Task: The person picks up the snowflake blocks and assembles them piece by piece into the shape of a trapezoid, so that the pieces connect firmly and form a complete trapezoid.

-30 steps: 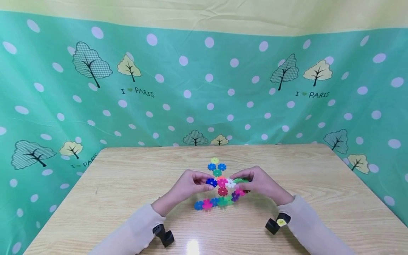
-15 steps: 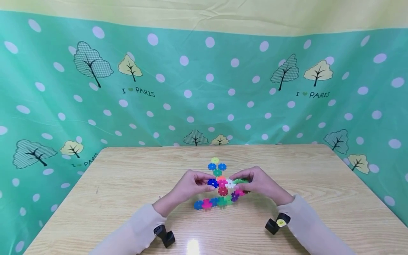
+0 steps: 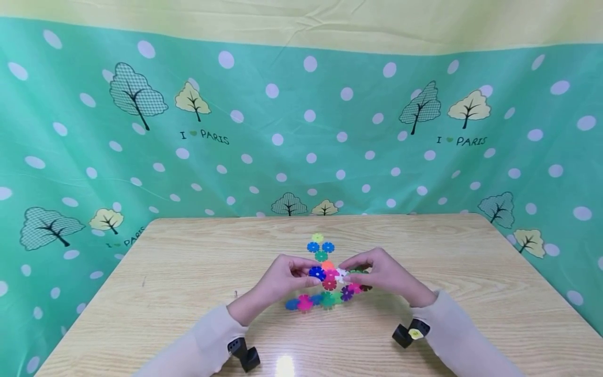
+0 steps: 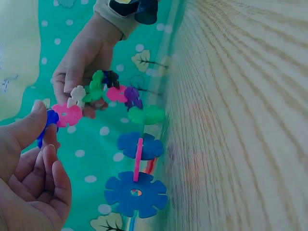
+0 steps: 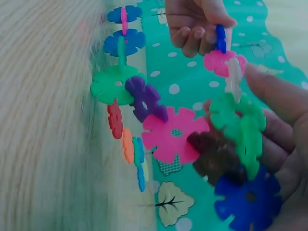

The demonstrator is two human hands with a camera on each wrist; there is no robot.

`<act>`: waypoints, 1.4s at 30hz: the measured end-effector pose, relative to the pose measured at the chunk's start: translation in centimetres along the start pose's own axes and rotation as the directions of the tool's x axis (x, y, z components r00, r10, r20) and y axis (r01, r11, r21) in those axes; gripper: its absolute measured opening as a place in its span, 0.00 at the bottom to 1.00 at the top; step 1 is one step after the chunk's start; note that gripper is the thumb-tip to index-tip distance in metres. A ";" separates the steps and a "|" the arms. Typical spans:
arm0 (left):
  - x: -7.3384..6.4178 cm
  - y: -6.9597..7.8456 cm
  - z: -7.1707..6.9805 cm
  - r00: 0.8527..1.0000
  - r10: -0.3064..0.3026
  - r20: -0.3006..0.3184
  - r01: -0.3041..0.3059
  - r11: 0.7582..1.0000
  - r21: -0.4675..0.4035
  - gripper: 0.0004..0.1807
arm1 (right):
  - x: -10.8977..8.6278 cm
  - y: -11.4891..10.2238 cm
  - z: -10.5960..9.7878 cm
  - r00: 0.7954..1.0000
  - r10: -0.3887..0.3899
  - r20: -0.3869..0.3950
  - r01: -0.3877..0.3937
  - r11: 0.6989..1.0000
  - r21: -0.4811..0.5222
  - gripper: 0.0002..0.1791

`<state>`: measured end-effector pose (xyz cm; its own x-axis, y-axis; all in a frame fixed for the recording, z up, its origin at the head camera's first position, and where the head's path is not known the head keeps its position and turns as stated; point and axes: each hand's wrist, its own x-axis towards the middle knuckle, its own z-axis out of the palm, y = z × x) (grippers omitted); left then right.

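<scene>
My left hand [image 3: 282, 277] pinches a dark blue notched flower disc [image 3: 317, 273] between thumb and fingers. In the left wrist view that disc meets a pink disc [image 4: 70, 115], which adjoins a white disc [image 4: 77, 96]. My right hand [image 3: 383, 276] grips the linked chain near the white disc and some green discs [image 5: 250, 139]. Past the green ones come a brown disc [image 5: 214, 156], another pink disc [image 5: 175, 134] and a purple disc [image 5: 144, 98]. The chain curves back to a blue disc [image 4: 135, 195] at its far end, low over the table.
Behind the hands, several discs lie on the wooden table [image 3: 198, 251]: a yellow disc [image 3: 317, 237], two blue ones, a green disc [image 3: 321, 256] and an orange disc [image 3: 327, 266]. A red disc [image 3: 330, 283] shows between the hands. A polka-dot cloth [image 3: 301, 131] hangs behind.
The left hand has shifted slightly right with the dark blue disc, closer to the white disc. The pink disc has tilted and dipped a little. The right hand has lowered slightly.
</scene>
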<state>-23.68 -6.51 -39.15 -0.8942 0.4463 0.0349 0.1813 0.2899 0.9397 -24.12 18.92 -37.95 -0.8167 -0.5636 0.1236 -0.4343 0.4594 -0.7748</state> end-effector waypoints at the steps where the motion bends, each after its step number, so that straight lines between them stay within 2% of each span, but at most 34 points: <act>1: 0.0 0.0 0.1 1.000 -0.003 0.003 0.003 1.000 0.001 0.19 | 0.0 -0.2 0.1 1.000 -0.010 -0.006 0.010 1.000 -0.015 0.15; 4: -0.1 0.0 0.3 1.000 -0.005 0.018 0.005 1.000 -0.010 0.20 | -0.1 -0.6 0.4 0.999 -0.029 -0.019 0.028 0.999 -0.037 0.14; 13: -0.3 0.5 0.5 0.998 0.043 0.056 -0.041 0.999 -0.025 0.18 | -0.1 -1.0 1.2 0.992 -0.120 -0.044 0.122 0.991 0.048 0.07; 21: -0.5 0.7 0.8 0.993 0.088 0.074 -0.088 0.996 -0.006 0.17 | -0.1 -0.9 1.5 0.993 -0.081 -0.089 0.091 0.990 0.112 0.06; 27: -0.6 0.7 1.1 0.997 0.067 0.046 -0.065 0.997 -0.037 0.16 | -0.2 -1.1 1.6 0.992 -0.071 -0.101 0.083 0.989 0.121 0.07; 32: -0.5 0.5 1.1 0.997 0.068 0.048 -0.066 0.997 -0.033 0.17 | -0.2 -1.2 1.5 0.996 -0.043 -0.078 0.053 0.990 0.129 0.07; 42: -0.3 0.2 0.5 0.991 0.104 0.088 -0.111 0.991 0.069 0.18 | -0.1 -0.8 1.3 0.998 -0.054 -0.025 0.057 0.990 0.129 0.07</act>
<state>-23.14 -6.18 -39.16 -0.8307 0.5471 0.1026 0.3071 0.2967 0.9042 -23.24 17.76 -38.16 -0.8009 -0.5708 0.1808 -0.4277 0.3340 -0.8400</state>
